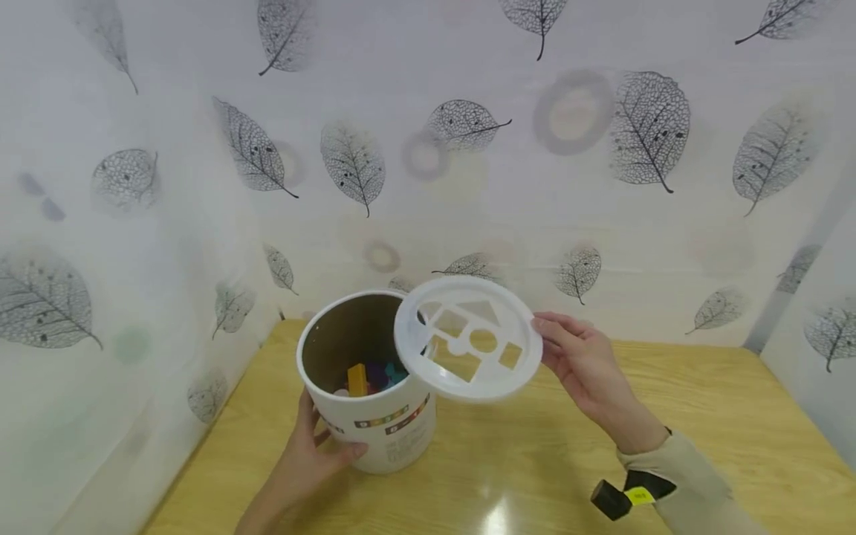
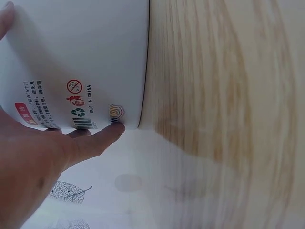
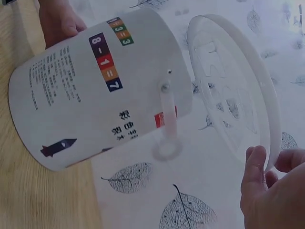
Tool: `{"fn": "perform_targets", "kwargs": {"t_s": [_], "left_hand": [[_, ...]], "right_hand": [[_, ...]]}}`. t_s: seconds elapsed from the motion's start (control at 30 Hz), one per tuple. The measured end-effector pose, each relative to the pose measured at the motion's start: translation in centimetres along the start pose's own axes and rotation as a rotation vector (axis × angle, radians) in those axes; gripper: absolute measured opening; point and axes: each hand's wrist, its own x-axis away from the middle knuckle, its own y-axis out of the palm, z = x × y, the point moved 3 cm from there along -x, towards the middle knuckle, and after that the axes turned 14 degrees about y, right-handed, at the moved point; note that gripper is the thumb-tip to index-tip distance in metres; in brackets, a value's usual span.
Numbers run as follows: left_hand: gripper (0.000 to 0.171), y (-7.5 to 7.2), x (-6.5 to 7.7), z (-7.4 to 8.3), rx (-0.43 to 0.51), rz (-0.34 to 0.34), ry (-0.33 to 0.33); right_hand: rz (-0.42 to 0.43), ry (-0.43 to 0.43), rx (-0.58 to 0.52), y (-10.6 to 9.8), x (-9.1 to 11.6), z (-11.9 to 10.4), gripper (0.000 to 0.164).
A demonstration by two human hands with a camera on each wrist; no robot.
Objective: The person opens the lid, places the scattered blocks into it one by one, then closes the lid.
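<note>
My left hand (image 1: 309, 453) grips the side of a white bucket (image 1: 388, 435), its thumb on the printed front and its fingers round the left side. In the left wrist view a finger lies along the bucket wall (image 2: 90, 43). Inside the bucket are an orange block (image 1: 357, 380) and several coloured pieces, partly hidden by the rim. My right hand (image 1: 585, 368) pinches the edge of a white lid (image 1: 491, 383) with cut-out shapes. The tilted lid overlaps the bucket's right rim in the head view; in the right wrist view a gap shows between lid (image 3: 269, 100) and bucket.
The bucket stands on a wood-grain table (image 1: 508, 461). A leaf-patterned sheet (image 1: 428, 74) rises behind the table and along its sides. A translucent handle (image 3: 169, 119) hangs on the bucket's side. A black device with a yellow label (image 1: 638, 495) is strapped on the right wrist.
</note>
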Motion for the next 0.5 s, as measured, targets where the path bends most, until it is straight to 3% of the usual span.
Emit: {"fn": "perform_targets", "kwargs": {"t_s": [0.4,0.5], "left_hand": [[0.126,0.0,0.1,0.4,-0.013,0.001,-0.013],[0.127,0.0,0.1,0.4,-0.024,-0.003,-0.034]], "right_hand": [[0.008,0.030,0.085,6.7,-3.4,1.5,0.010],[0.007,0.030,0.095,7.8,-4.1,1.8,0.018]]}}
